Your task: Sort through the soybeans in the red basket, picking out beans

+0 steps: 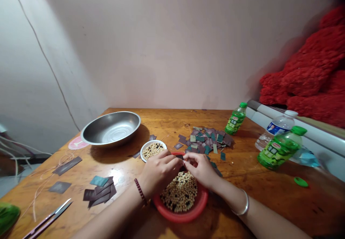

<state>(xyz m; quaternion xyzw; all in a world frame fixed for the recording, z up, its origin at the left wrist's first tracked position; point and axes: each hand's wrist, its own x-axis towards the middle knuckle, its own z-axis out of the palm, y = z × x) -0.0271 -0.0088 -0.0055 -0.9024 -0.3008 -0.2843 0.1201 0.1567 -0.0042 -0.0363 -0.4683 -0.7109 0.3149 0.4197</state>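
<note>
While both hands (163, 167) (198, 168) pinch a dark piece (180, 157), a white bowl (142, 155) crowds the left.

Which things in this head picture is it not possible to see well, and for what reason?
Head view:
Dark piece: mostly covered by the left hand and right hand; their exact grip is unclear.
Red bowl: far side partly behind both hands.
Green object: cut off by the left edge.
Pointed tool: near end cut off by the bottom edge.
</note>
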